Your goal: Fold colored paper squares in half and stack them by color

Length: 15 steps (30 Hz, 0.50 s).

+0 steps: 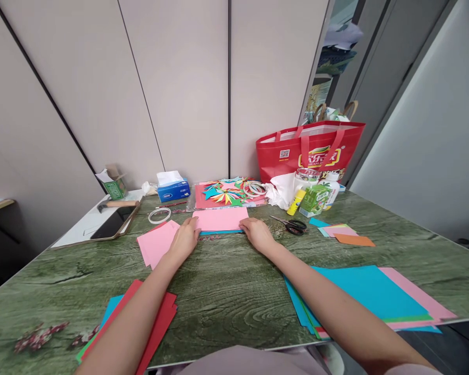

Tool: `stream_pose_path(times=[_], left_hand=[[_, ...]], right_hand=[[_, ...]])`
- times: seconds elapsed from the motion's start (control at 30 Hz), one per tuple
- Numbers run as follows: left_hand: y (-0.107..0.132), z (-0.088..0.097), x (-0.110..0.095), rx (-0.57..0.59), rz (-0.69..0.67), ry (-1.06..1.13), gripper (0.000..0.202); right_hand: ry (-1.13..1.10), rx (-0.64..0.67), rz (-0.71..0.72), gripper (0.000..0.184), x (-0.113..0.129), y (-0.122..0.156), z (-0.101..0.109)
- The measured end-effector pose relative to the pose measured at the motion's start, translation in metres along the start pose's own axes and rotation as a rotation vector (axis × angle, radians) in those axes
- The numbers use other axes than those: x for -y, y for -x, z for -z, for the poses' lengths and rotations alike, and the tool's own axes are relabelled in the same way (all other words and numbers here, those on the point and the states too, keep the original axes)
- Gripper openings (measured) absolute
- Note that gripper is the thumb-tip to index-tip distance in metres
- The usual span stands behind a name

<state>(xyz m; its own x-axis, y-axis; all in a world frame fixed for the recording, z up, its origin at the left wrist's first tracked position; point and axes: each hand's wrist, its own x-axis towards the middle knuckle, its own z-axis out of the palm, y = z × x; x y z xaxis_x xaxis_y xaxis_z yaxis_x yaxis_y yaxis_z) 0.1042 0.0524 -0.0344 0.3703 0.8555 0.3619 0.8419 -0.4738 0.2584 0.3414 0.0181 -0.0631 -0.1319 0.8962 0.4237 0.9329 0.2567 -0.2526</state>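
A pink sheet of paper (221, 219) lies crosswise in front of me, with a blue edge showing beneath its near side. My left hand (185, 237) pinches its left side near the front corner. On the opposite corner, the fingers of my right hand (258, 234) are closed on the paper's edge. Several pink paper pieces (156, 242) lie beside my left hand, partly under it. Black-handled scissors (293, 226) rest to the right of my right hand, blades pointing left.
Coloured paper stacks lie front left (160, 317) and front right (367, 291), partly under my forearms. Behind are a tape roll (160, 215), a tissue box (173, 191), folded paper stars (226, 194), a glue stick (296, 202) and a red bag (275, 164). A phone (114, 223) lies left.
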Motion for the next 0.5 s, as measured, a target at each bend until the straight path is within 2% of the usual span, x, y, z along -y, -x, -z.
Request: stream_pose_path(times=[0.17,0.33,0.5], left_hand=[[-0.001,0.0,0.0,-0.07,0.018,0.019,0.04],[0.0,0.002,-0.005,-0.166,-0.046,0.051,0.036],[0.001,0.003,-0.013,-0.175,-0.083,0.128,0.031]], right_hand=[[0.071,0.01,-0.046,0.022,0.005,0.001,0.005],[0.015,-0.004,-0.008,0.02,0.004,0.002,0.004],[-0.026,0.005,0.01,0.018,-0.001,0.001,0.001]])
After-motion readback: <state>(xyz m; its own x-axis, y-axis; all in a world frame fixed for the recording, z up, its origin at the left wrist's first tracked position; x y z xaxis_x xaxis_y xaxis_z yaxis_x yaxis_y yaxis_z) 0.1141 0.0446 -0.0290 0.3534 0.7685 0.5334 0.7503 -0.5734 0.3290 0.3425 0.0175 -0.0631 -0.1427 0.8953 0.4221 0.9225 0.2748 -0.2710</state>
